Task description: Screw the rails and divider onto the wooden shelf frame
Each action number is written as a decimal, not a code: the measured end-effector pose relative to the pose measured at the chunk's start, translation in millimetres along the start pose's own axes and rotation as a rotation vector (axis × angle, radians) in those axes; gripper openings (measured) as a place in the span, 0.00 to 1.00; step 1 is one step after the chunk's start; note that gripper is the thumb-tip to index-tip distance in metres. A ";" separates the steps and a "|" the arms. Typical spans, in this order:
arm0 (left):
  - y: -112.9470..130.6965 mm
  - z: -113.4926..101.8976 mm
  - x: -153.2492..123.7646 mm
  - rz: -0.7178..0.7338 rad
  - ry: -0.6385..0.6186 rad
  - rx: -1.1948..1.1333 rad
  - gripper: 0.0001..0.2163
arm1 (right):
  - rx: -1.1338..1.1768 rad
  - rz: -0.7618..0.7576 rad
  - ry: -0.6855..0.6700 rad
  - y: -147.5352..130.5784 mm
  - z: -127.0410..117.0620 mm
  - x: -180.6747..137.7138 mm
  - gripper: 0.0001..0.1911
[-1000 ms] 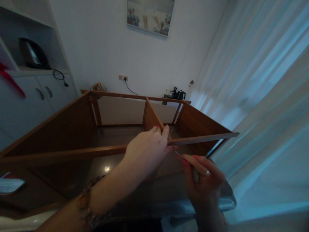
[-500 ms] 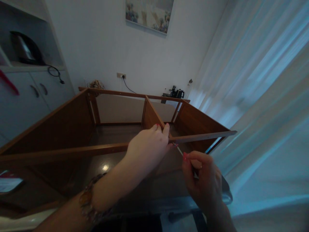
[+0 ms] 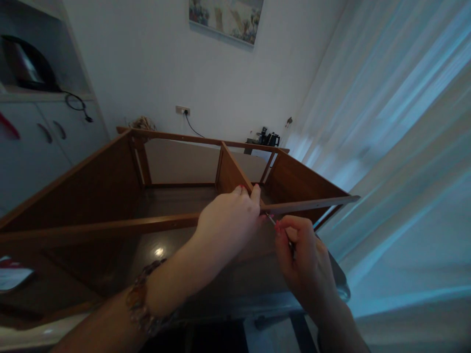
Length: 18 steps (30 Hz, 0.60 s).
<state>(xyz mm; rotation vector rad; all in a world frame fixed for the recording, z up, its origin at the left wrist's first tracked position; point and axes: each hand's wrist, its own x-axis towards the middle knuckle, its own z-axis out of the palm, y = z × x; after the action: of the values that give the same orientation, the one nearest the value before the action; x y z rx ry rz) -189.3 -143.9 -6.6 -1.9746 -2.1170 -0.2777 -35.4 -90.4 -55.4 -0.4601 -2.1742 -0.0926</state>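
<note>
A brown wooden cabinet frame (image 3: 110,171) lies on its back in front of me, with a centre divider (image 3: 230,171) and a front rail (image 3: 305,204). My left hand (image 3: 230,223) is closed over the joint where the divider meets the front rail, fingers wrapped on top. My right hand (image 3: 303,255) pinches a thin metal tool (image 3: 271,220), its tip pointing at the rail just below the left fingers. A beaded bracelet (image 3: 142,301) sits on my left wrist.
White cupboards (image 3: 33,142) with a dark kettle (image 3: 24,66) stand at the left. A wall socket with a cord (image 3: 183,111) and small dark appliances (image 3: 268,138) lie behind the frame. Sheer curtains (image 3: 397,147) fill the right side. A picture (image 3: 225,17) hangs above.
My right hand has risen and moved closer to the joint, bringing the tool tip up against the rail. The left hand has stayed on the joint. The view has drifted slightly.
</note>
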 end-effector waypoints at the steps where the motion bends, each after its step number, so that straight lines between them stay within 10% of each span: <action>1: 0.2 0.2 -0.3 0.000 0.004 -0.001 0.25 | -0.045 -0.032 0.013 -0.5 0.7 0.1 0.06; 10: 0.1 1.3 -0.4 0.051 0.029 0.013 0.26 | -0.223 0.191 0.136 -17.8 19.1 -9.9 0.14; 18: -0.2 5.1 -0.5 0.098 0.089 0.065 0.27 | 0.331 0.617 0.228 -47.0 32.9 0.5 0.07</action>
<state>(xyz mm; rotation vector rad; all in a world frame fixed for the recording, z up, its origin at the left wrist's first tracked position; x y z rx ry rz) -189.7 -142.9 -11.6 -1.9839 -1.9436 -0.2698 -77.5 -126.3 -70.2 -0.8554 -1.6996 0.5202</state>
